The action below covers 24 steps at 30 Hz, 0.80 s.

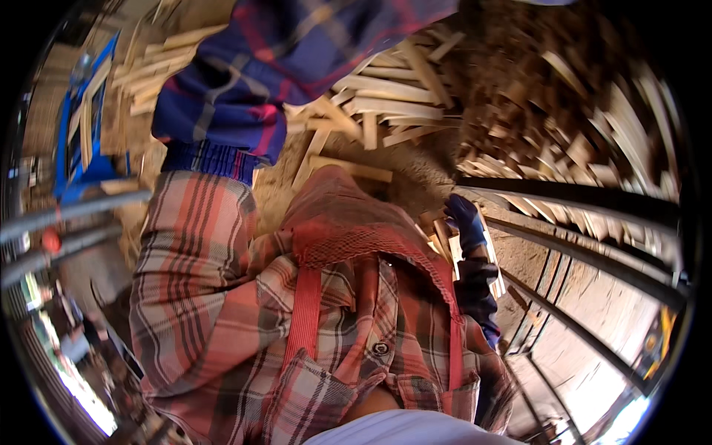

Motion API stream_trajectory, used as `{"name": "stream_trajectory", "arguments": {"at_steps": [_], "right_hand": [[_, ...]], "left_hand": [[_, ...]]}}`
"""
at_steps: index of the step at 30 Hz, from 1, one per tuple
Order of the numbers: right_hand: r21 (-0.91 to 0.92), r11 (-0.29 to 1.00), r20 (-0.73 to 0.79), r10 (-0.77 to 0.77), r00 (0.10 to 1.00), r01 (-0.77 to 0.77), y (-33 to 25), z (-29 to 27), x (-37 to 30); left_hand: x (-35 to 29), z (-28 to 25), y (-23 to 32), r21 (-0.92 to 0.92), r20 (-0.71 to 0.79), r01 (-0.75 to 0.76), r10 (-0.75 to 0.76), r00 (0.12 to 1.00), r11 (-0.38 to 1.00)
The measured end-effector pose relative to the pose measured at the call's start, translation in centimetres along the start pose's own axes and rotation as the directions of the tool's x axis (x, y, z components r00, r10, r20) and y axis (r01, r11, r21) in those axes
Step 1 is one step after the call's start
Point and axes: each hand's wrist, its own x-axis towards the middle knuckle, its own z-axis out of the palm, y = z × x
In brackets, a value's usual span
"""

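Note:
I look down my own red plaid shirt [222, 311] and a red mesh scarf [341, 215] on my chest. My right hand [464, 221], in a blue glove with a dark sleeve below it, curls around a small bundle of pale wooden sticks [445, 248] at my right side. My left arm, in its plaid sleeve, rises at the left and ends under a blue plaid cloth [282, 67] with a ribbed blue band [208, 159]. The left hand itself is hidden. I cannot tell whether that cloth belongs to another person.
Heaps of pale wood offcuts lie ahead [393, 96] and to the right [571, 148] on a sawdust floor [419, 170]. Dark metal bars [578, 196] run along the right. A blue machine frame [74, 148] and grey pipes [67, 215] stand at the left.

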Motion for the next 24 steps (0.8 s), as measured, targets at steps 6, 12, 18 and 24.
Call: {"name": "stream_trajectory", "arguments": {"at_steps": [6,12,18,24], "right_hand": [[-0.186,0.936,0.049,0.312,0.949,-0.299,8.6,6.7,5.2],[-0.202,0.791,0.115,0.604,0.789,-0.577,16.5,14.2,18.1],[-0.539,0.719,-0.014,0.513,0.858,-0.439,39.4,13.8,36.8],[-0.986,0.129,0.113,0.039,0.993,0.107,54.2,24.2,45.8]], "left_hand": [[-48.8,-14.5,-3.0,0.718,-0.184,0.694,-0.95,0.251,0.044],[-87.6,-10.8,10.7,0.672,-0.012,0.565,-0.77,-0.638,-0.478],[-104.1,-3.7,11.1,0.385,-0.069,0.521,-0.587,-0.807,-0.762],[-119.0,-3.0,5.5,-0.064,-0.373,0.583,-0.522,-0.767,-0.81]]}}
